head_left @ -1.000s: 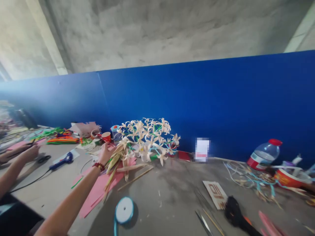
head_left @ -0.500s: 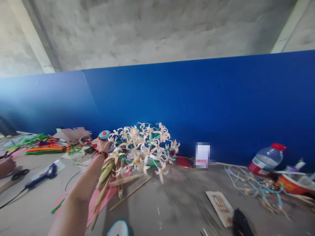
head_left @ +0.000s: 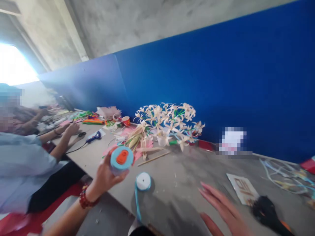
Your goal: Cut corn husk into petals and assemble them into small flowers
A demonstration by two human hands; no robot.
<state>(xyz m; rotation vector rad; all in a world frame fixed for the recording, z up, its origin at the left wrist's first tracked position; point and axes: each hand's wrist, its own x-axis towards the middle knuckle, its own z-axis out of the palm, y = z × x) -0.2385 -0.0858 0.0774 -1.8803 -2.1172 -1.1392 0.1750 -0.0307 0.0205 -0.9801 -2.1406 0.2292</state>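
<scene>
My left hand (head_left: pixel 104 175), with a red bead bracelet on the wrist, is wrapped round a drinking cup (head_left: pixel 121 159) over the near edge of the table. The cup has a light blue lid with an orange flap on top, turned toward me. Over the table at the lower right is my right hand (head_left: pixel 222 208), fingers stretched out and holding nothing. Between the two hands stands a spool of blue ribbon (head_left: pixel 143 181), its loose end trailing toward me. Behind it spreads a bunch of cream-coloured handmade flowers (head_left: pixel 169 123) on green and blue stems.
A co-worker (head_left: pixel 29 164) sits at the left, hands on the table. A blue glue gun (head_left: pixel 94 137), a red paper cup (head_left: pixel 125 121) and a thin stick (head_left: pixel 154 158) lie or stand nearby. To the right are a printed card (head_left: pixel 242 188) and a black-handled brush-like thing (head_left: pixel 267 211).
My left hand has brought the cup from beside the flowers back toward me. My right hand has come into view at the lower right. The view has turned left.
</scene>
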